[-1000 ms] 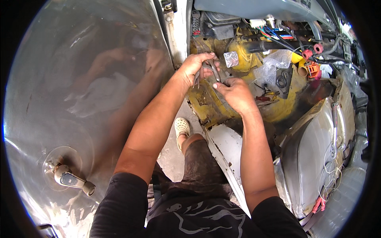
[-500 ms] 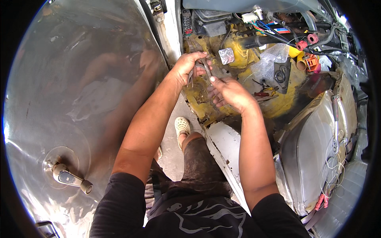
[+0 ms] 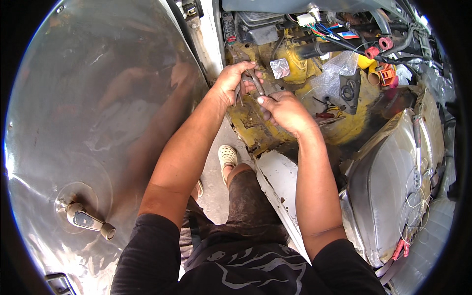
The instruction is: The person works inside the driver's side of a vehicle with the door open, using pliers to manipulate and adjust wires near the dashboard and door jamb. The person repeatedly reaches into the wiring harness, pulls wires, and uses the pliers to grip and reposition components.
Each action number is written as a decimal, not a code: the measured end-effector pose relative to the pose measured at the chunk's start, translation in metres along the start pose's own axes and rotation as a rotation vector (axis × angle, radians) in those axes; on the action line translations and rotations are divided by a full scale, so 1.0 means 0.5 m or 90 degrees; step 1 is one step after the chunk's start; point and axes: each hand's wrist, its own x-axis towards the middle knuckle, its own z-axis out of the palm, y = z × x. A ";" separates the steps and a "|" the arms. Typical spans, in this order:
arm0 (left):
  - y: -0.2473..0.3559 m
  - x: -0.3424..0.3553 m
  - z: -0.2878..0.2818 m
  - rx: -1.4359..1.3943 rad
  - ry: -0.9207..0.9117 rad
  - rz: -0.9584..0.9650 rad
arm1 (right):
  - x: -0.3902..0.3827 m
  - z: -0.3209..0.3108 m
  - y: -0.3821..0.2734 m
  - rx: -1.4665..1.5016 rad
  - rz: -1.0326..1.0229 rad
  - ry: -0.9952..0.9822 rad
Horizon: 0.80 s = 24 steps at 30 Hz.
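The right hand (image 3: 287, 112) is closed at thumb and fingers on the near end of a dark metal hand tool (image 3: 258, 87), apparently plier-like. The tool sits between the hands, above the worn yellow floor pan (image 3: 246, 120). The left hand (image 3: 231, 83) is wrapped around its farther part; what those fingers cover cannot be told. In my judgement, good handling calls for a firm left hold, controlled right-hand pressure and skin clear of pinch points. Beyond lie a small clear packet (image 3: 280, 69) and exposed wiring (image 3: 322, 33).
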 end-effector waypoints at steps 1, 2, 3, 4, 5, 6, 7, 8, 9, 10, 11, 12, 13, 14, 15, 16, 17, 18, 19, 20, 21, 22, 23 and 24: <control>0.001 0.000 0.000 0.000 0.003 -0.003 | 0.002 0.004 0.003 -0.078 -0.044 0.041; 0.001 0.000 0.001 0.000 0.005 -0.006 | 0.004 0.012 0.006 -0.157 -0.089 0.082; 0.001 -0.001 0.000 0.013 0.001 -0.004 | 0.006 0.009 0.010 -0.083 -0.070 0.032; 0.002 -0.004 -0.001 0.027 -0.003 -0.003 | 0.009 0.011 0.013 -0.007 -0.051 -0.016; 0.002 -0.004 0.000 0.045 0.016 -0.003 | 0.011 0.012 0.016 0.071 -0.029 -0.054; 0.001 -0.004 0.002 0.042 0.008 -0.012 | 0.017 0.010 0.019 0.234 0.002 -0.104; -0.001 -0.005 0.005 0.043 0.026 -0.023 | 0.023 0.018 0.022 0.400 0.038 -0.146; -0.003 -0.006 0.008 0.044 0.044 -0.034 | 0.030 0.023 0.024 0.573 0.062 -0.199; -0.002 -0.006 0.009 0.045 0.048 -0.047 | 0.039 0.028 0.026 0.665 0.041 -0.293; -0.002 -0.006 0.011 0.061 0.059 -0.049 | 0.050 0.036 0.028 0.710 0.042 -0.304; 0.000 -0.009 0.008 0.075 0.062 -0.055 | 0.062 0.041 0.030 0.752 0.039 -0.335; 0.002 -0.013 0.004 0.089 0.066 -0.064 | 0.076 0.049 0.031 0.793 0.050 -0.348; 0.006 -0.013 0.004 0.110 0.093 -0.090 | 0.080 0.058 0.039 0.852 0.034 -0.390; 0.009 -0.016 0.001 0.123 0.074 -0.080 | 0.088 0.065 0.044 0.880 0.059 -0.410; 0.010 -0.018 0.000 0.140 0.076 -0.074 | 0.097 0.079 0.046 0.905 0.079 -0.414; 0.010 -0.021 0.000 0.152 0.088 -0.091 | 0.104 0.088 0.050 0.928 0.114 -0.407; 0.013 -0.024 -0.001 0.143 0.065 -0.099 | 0.109 0.087 0.054 0.901 0.075 -0.416; 0.014 -0.027 0.000 0.158 0.051 -0.117 | 0.111 0.089 0.057 0.915 0.061 -0.438; 0.019 -0.029 0.000 0.159 0.048 -0.127 | 0.114 0.087 0.057 0.924 0.055 -0.464; 0.023 -0.031 0.001 0.158 0.040 -0.144 | 0.114 0.086 0.056 0.916 0.073 -0.443; 0.022 -0.033 0.004 0.140 0.037 -0.138 | 0.112 0.083 0.055 0.948 0.063 -0.465; 0.022 -0.033 0.005 0.122 0.033 -0.131 | 0.110 0.080 0.052 0.956 0.043 -0.483; 0.021 -0.033 0.006 0.103 0.015 -0.120 | 0.106 0.083 0.049 0.950 0.038 -0.455; 0.018 -0.032 0.006 0.103 0.025 -0.109 | 0.103 0.084 0.046 0.954 -0.002 -0.467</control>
